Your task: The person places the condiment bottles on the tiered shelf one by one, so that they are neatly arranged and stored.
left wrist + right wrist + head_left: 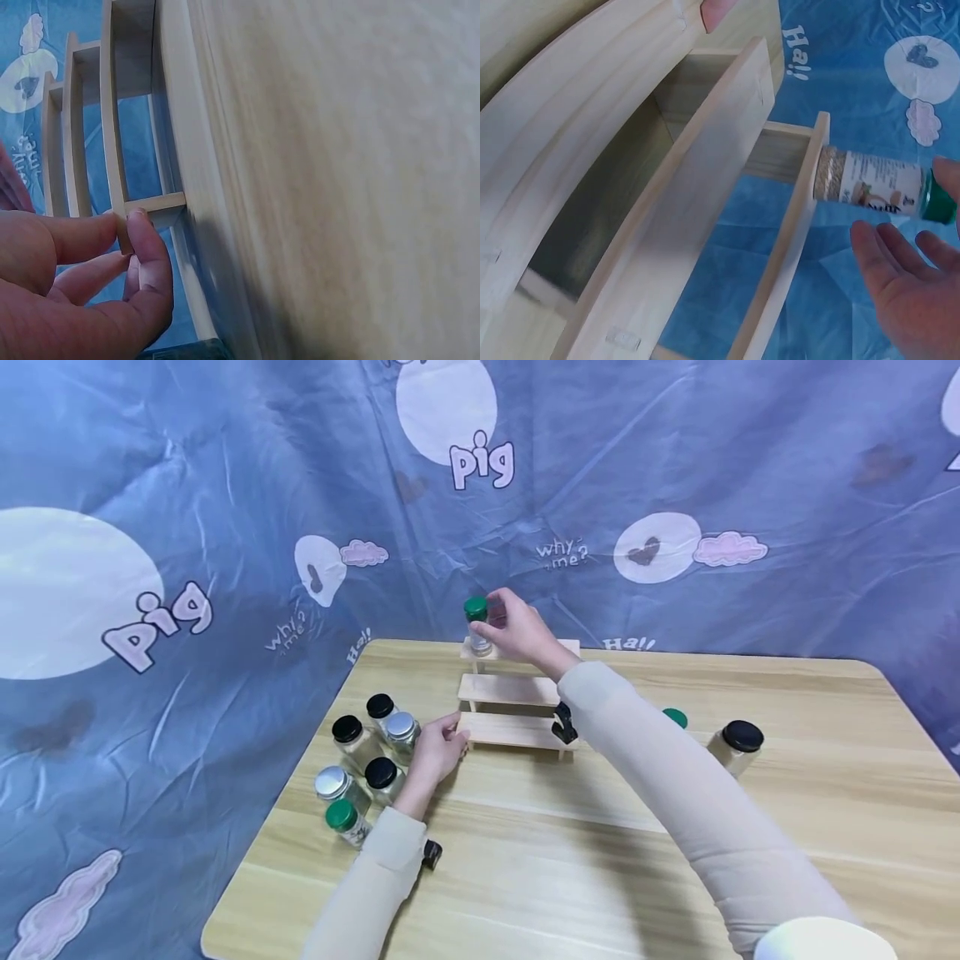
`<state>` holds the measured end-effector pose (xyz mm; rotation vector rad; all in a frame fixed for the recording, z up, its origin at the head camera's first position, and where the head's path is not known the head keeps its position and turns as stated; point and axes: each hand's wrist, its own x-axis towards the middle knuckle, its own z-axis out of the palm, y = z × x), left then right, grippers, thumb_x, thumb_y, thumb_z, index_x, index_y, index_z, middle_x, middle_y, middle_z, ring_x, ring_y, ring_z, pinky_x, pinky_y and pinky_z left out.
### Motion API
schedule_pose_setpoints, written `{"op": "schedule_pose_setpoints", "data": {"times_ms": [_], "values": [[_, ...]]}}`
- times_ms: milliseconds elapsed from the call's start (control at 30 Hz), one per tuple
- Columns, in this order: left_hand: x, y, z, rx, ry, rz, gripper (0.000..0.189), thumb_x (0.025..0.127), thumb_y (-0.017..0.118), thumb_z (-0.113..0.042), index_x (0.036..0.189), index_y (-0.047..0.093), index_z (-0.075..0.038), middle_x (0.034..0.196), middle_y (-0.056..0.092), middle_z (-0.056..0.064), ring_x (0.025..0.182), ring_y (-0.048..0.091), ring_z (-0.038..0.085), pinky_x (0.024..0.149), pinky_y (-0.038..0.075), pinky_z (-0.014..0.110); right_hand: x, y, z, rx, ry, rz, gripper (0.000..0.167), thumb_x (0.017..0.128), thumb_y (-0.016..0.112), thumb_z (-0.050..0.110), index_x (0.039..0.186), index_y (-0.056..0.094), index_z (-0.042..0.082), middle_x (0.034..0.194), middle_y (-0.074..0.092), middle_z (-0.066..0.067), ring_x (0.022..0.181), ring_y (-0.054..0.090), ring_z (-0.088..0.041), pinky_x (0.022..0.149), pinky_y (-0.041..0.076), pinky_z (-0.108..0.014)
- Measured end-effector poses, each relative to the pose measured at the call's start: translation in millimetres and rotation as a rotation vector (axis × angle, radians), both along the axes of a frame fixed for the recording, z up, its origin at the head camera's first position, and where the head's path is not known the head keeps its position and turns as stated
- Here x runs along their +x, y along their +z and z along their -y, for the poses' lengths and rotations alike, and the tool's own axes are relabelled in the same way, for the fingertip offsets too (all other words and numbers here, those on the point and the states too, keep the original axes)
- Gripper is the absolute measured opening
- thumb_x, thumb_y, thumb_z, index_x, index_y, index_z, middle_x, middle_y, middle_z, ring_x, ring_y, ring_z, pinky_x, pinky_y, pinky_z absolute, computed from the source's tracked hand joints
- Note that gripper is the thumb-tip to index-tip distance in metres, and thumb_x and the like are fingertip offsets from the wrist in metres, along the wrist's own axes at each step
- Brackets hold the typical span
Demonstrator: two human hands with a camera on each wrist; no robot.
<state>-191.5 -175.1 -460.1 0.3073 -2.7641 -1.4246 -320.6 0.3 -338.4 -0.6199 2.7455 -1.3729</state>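
1. blue printed fabric [247,485] hangs behind a pale wooden table [517,877].
2. clear, green-capped spice jar [877,180]: on a pale wooden three-tier rack [510,690], top shelf [789,236], left end.
3. right hand [517,625] at the jar; firm grip, cannot tell.
4. left hand [437,748] pinches bottom shelf's [517,728] left end.

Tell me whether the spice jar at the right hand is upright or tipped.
Upright: the spice jar has its green cap uppermost in the head view, and its base faces the wooden rack's top tier.

Behind a pale wood-grained table [832,760], a blue cloth [585,460] with "pig" lettering [482,464] and pink clouds [730,549].
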Motion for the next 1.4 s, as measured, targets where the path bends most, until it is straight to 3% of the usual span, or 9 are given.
{"op": "schedule_pose_setpoints", "data": {"times_ms": [333,667,733,867,933,1033,1167,1300,1400], "values": [[0.8,-2.0,-2.0,0.000,0.003,-0.013,0.047,0.100,0.071,-0.014,0.146,0.062,-0.007,0.091,0.072,0.009,0.076,0.070,0.013,0.065,0.050,0.021,21.1,11.0,-54.8,-0.043,0.014,-0.016,0.059,0.100,0.073,0.035,0.146,0.051,0.005,0.139,0.067,-0.021,0.129,0.065,-0.035,0.114,0.051,-0.049],[-3.1,-2.0,-0.6,-0.048,0.002,0.005,0.048,0.100,0.071,-0.015,0.146,0.061,-0.007,0.094,0.074,0.011,0.078,0.072,0.015,0.063,0.049,0.019,51.8,0.1,-131.7,-0.134,0.032,-0.009,0.061,0.103,0.069,0.032,0.151,0.047,0.004,0.143,0.062,-0.022,0.133,0.062,-0.037,0.115,0.050,-0.052],[-3.8,-3.8,-1.6,-0.044,0.004,0.005,0.048,0.100,0.070,-0.015,0.147,0.061,-0.007,0.093,0.073,0.010,0.078,0.073,0.016,0.063,0.049,0.019,59.5,-0.8,-147.5,-0.135,0.025,-0.016,0.059,0.103,0.069,0.030,0.151,0.047,0.004,0.144,0.062,-0.021,0.133,0.063,-0.037,0.113,0.052,-0.046],[-4.7,-4.1,-5.1,-0.041,0.010,0.006,0.049,0.101,0.069,-0.016,0.148,0.060,-0.007,0.091,0.073,0.010,0.079,0.072,0.017,0.064,0.048,0.021,75.0,-3.4,-179.7,-0.144,-0.006,-0.034,0.056,0.103,0.070,0.024,0.150,0.048,0.004,0.142,0.064,-0.021,0.129,0.066,-0.032,0.100,0.056,-0.020],[-5.0,-4.5,-5.9,-0.042,0.007,0.010,0.049,0.101,0.069,-0.016,0.148,0.059,-0.007,0.092,0.073,0.010,0.079,0.071,0.017,0.065,0.047,0.021,83.5,-6.2,-195.6,-0.137,-0.024,-0.047,0.054,0.103,0.070,0.022,0.149,0.049,0.004,0.140,0.065,-0.021,0.124,0.068,-0.022,0.093,0.054,-0.010],[-5.6,-6.3,-4.6,-0.049,0.000,0.011,0.049,0.101,0.069,-0.016,0.148,0.059,-0.008,0.094,0.073,0.011,0.081,0.072,0.017,0.065,0.047,0.021,96.7,-12.2,-216.7,-0.137,-0.049,-0.058,0.050,0.103,0.070,0.019,0.147,0.052,0.003,0.138,0.066,-0.020,0.116,0.068,-0.003,0.091,0.053,-0.006],[-6.6,-9.1,-2.7,-0.044,0.001,0.009,0.048,0.101,0.069,-0.016,0.148,0.060,-0.007,0.095,0.072,0.010,0.081,0.073,0.017,0.064,0.047,0.020,113.0,-23.5,-243.7,-0.141,-0.067,-0.091,0.049,0.101,0.072,0.013,0.144,0.053,0.002,0.130,0.069,-0.002,0.111,0.064,0.011,0.091,0.053,-0.006],[-7.8,-9.1,-1.5,-0.029,-0.001,0.005,0.047,0.102,0.068,-0.015,0.147,0.060,-0.006,0.094,0.070,0.010,0.080,0.073,0.018,0.059,0.046,0.019,128.9,-38.0,-269.6,-0.144,-0.094,-0.147,0.049,0.099,0.073,0.006,0.144,0.054,0.001,0.124,0.066,0.022,0.114,0.063,0.013,0.096,0.050,-0.004],[-9.1,-8.4,-1.6,-0.018,-0.008,0.007,0.047,0.102,0.069,-0.015,0.147,0.060,-0.006,0.094,0.070,0.010,0.080,0.074,0.018,0.058,0.046,0.019,138.9,-49.6,-286.2,-0.158,-0.116,-0.188,0.049,0.096,0.073,-0.001,0.142,0.056,0.000,0.128,0.064,0.026,0.120,0.061,0.011,0.103,0.046,-0.003]]}}
